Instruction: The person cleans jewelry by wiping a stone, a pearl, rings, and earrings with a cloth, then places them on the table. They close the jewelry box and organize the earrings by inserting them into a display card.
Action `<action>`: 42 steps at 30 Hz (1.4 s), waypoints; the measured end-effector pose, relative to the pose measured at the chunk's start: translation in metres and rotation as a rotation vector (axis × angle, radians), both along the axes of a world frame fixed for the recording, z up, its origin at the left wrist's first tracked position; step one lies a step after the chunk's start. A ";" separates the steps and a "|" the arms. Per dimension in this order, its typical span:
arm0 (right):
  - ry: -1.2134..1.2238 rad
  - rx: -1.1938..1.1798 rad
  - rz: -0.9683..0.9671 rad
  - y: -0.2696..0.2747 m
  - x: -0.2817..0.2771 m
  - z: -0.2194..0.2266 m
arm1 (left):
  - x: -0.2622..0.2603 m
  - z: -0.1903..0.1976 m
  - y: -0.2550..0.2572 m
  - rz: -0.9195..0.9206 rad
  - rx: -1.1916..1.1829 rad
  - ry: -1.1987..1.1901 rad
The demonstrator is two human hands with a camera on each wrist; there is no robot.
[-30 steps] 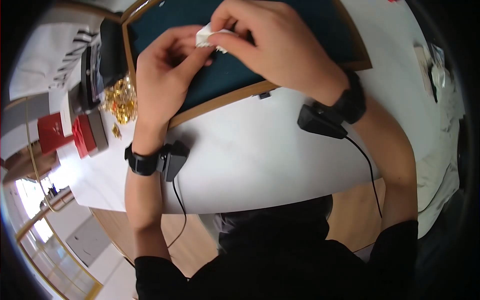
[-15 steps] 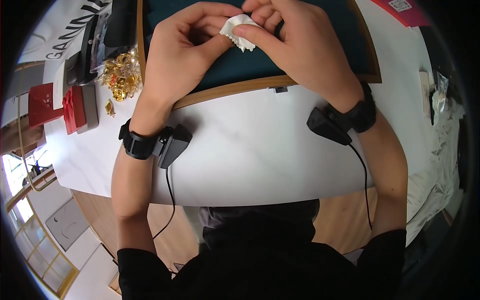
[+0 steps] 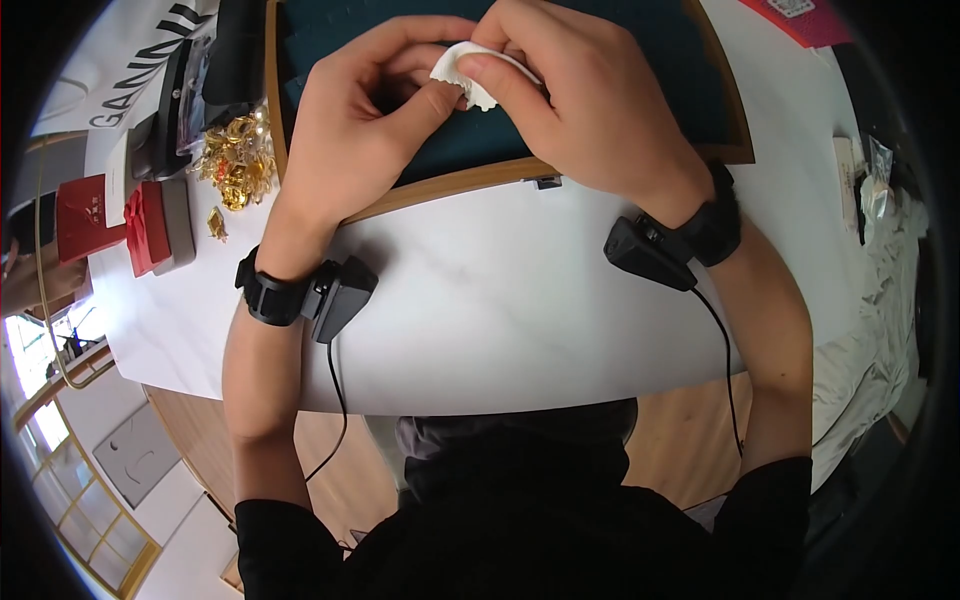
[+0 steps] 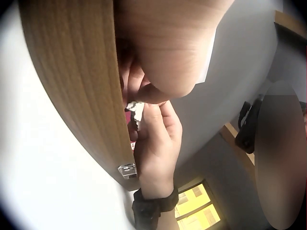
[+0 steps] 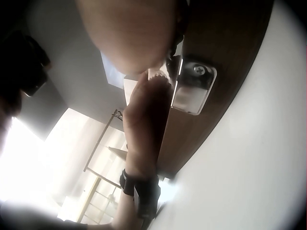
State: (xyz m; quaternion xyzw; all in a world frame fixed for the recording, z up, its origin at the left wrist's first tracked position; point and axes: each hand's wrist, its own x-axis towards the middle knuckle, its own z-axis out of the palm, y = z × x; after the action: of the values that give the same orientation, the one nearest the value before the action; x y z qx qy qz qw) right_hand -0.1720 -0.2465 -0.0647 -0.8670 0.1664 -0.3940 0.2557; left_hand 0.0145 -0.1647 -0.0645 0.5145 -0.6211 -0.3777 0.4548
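A small white cloth [image 3: 450, 66] with a zigzag edge is folded between both hands, over a wood-framed tray [image 3: 440, 186] with a dark green lining. My right hand [image 3: 590, 105] pinches the cloth, its thumb flat on top. From the left, my left hand [image 3: 350, 130] pinches the cloth's near edge between thumb and bent fingers. Whether anything lies inside the folds I cannot tell. In the left wrist view the cloth [image 4: 137, 113] shows between the fingertips, beside the tray's wooden side. A metal clasp [image 5: 194, 86] on that side appears large in the right wrist view.
Left of the tray lies a pile of gold jewellery [image 3: 238, 165], with a single gold piece [image 3: 216, 224] nearer. Beyond stand red boxes [image 3: 148, 225] and a white bag with black lettering [image 3: 140, 65]. A pink card [image 3: 810, 22] lies at the far right.
The head view has shifted, so the hands and tray sit farther right than a second ago. The cloth opened out between the fingers, then folded over again as the fingers shifted slightly.
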 end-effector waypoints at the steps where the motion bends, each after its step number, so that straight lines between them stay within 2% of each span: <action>1: 0.034 -0.003 -0.006 0.001 0.000 0.000 | 0.000 -0.001 0.000 -0.006 -0.050 0.006; 4: 0.079 -0.042 -0.033 0.004 0.000 0.000 | 0.002 0.003 0.002 -0.045 0.050 0.045; 9: 0.089 -0.115 -0.047 0.003 0.001 0.003 | 0.004 0.003 0.001 -0.035 0.041 0.030; 14: -0.011 -0.099 -0.026 0.004 0.003 0.001 | 0.014 -0.001 -0.003 -0.033 0.069 0.061; 15: -0.011 -0.099 -0.026 0.004 0.003 0.002 | 0.010 0.001 -0.003 0.024 0.062 0.068; 19: 0.050 -0.089 -0.056 0.005 0.001 0.006 | 0.006 0.001 -0.001 0.139 0.019 0.048; 24: 0.180 -0.039 -0.072 0.011 -0.001 0.017 | 0.012 0.001 -0.001 0.074 0.060 0.063; 26: 0.045 -0.074 -0.021 0.004 0.001 0.003 | 0.012 0.002 -0.002 0.056 0.073 0.083; 30: 0.070 -0.104 -0.052 0.006 0.000 0.005 | 0.012 0.002 -0.001 0.095 0.082 0.088; 32: -0.033 -0.127 -0.041 0.005 0.002 0.002 | 0.011 0.002 -0.002 0.089 0.099 0.097; 34: -0.047 -0.103 -0.052 0.006 0.003 0.003 | 0.006 0.001 -0.004 0.063 0.037 0.178; 37: -0.023 -0.044 -0.052 0.005 0.001 0.004 | 0.008 0.000 -0.003 0.053 0.032 0.111; 42: -0.023 -0.004 0.007 0.001 0.003 -0.003 | 0.009 0.000 -0.004 0.067 0.028 0.158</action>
State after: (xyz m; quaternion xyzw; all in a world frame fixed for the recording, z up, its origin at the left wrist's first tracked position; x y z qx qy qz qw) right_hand -0.1695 -0.2453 -0.0673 -0.8636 0.1596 -0.4031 0.2574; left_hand 0.0234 -0.1692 -0.0647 0.5100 -0.5602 -0.4104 0.5076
